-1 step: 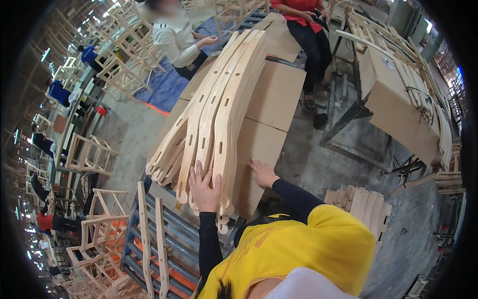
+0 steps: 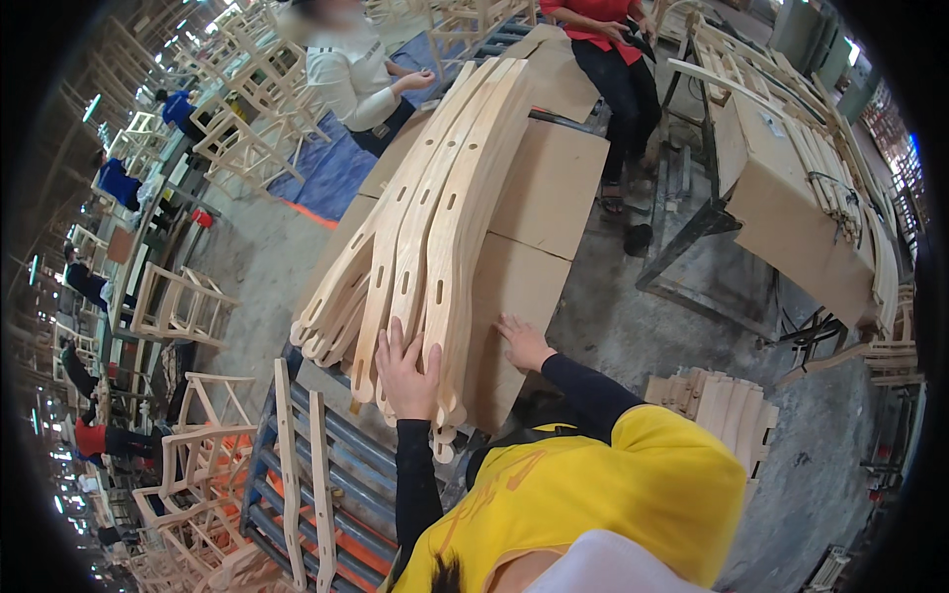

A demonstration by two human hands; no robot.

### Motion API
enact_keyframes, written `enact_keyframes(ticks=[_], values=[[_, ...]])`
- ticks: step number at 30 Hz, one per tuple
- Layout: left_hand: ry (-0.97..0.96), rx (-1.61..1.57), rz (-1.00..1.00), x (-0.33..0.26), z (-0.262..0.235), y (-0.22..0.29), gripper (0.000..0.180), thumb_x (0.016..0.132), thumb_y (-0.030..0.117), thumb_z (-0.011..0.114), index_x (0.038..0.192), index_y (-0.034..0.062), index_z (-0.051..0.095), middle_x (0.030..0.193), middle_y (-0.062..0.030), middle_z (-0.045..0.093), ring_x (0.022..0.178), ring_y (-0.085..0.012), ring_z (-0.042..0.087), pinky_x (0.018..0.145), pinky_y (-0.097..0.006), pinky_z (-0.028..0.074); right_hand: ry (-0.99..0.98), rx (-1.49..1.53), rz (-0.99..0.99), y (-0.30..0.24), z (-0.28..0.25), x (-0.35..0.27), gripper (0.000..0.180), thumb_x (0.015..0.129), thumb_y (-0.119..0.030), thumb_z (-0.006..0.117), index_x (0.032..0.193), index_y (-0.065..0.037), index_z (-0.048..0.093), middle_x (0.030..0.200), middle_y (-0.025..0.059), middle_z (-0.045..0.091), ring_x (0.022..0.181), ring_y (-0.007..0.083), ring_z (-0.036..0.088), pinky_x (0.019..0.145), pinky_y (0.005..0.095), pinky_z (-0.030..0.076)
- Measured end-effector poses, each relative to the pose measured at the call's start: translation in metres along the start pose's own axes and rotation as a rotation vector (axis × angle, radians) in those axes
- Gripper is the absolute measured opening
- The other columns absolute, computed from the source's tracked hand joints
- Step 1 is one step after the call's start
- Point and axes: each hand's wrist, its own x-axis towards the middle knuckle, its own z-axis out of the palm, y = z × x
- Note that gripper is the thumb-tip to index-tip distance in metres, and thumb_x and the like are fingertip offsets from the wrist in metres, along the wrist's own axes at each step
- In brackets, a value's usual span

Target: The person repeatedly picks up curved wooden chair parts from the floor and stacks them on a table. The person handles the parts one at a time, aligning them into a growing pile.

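Slotted wooden bars (image 2: 447,242) lie side by side in a long, gently curved stack on brown cardboard (image 2: 544,188), their rounded near ends reaching toward the person in the yellow top (image 2: 603,494). Several bars at the stack's left side fan outward at the near end, overlapping one another. The left hand (image 2: 405,376) lies on top of the bars close to these near ends, its grip loose, with the fingers apart and pointing away from the body. The right hand (image 2: 524,344) is over the cardboard just right of the stack, its grip likewise unclosed and the fingers apart; whether it presses on the cardboard is hard to tell. To the lower left, two loose bars (image 2: 321,484) lie across a roller conveyor (image 2: 346,489). A pile of short wooden pieces (image 2: 717,410) sits to the right of the person. Beyond the stack are a co-worker in white (image 2: 351,84), at its left, and another in red (image 2: 600,20), at its right. Pale chair frames (image 2: 178,301) stand off to the left, near a blue sheet (image 2: 331,168) on the floor.
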Motion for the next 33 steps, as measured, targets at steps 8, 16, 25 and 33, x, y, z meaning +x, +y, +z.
enact_keyframes(ticks=[8, 16, 25, 33], values=[[0.021, -0.021, -0.01, -0.001, 0.005, -0.011, 0.038, 0.087, 0.035, 0.065, 0.105, 0.0028, 0.073, 0.149, -0.0124, 0.045, 0.134, -0.0412, 0.04, 0.109, -0.051, 0.03, 0.013, 0.033, -0.016, -0.001, -0.004, 0.01, 0.073, 0.08, -0.024, 0.064, 0.147, -0.012, 0.038, 0.155, 0.015, 0.034, 0.139, 0.0344, 0.038, 0.111, 0.0465, 0.035], [0.019, 0.004, -0.091, -0.043, -0.012, -0.007, 0.049, 0.089, 0.035, 0.06, 0.129, 0.0062, 0.06, 0.152, -0.0095, 0.041, 0.142, -0.0371, 0.031, 0.118, -0.052, 0.02, -0.043, 0.101, -0.151, -0.007, -0.008, 0.012, 0.079, 0.081, -0.019, 0.067, 0.15, -0.008, 0.032, 0.154, 0.0194, 0.033, 0.143, 0.0366, 0.03, 0.117, 0.0419, 0.029], [0.208, -0.237, -0.638, -0.301, -0.057, 0.01, 0.041, 0.089, 0.025, 0.059, 0.128, 0.0123, 0.061, 0.125, -0.0135, 0.062, 0.124, -0.0333, 0.051, 0.105, -0.049, 0.038, -0.333, -0.323, -0.281, 0.024, 0.017, 0.058, 0.073, 0.089, -0.025, 0.055, 0.151, -0.001, 0.025, 0.153, 0.028, 0.029, 0.144, 0.0387, 0.026, 0.118, 0.0415, 0.025], [0.258, -0.189, -2.052, -0.676, 0.005, 0.079, 0.027, 0.073, 0.022, 0.065, 0.089, 0.0026, 0.074, 0.094, -0.0231, 0.071, 0.091, -0.0409, 0.068, 0.075, -0.049, 0.054, -0.947, -0.862, -0.865, -0.122, 0.107, 0.016, 0.049, 0.093, -0.037, 0.05, 0.13, -0.003, 0.049, 0.127, 0.0272, 0.05, 0.123, 0.0388, 0.046, 0.104, 0.0442, 0.037]])
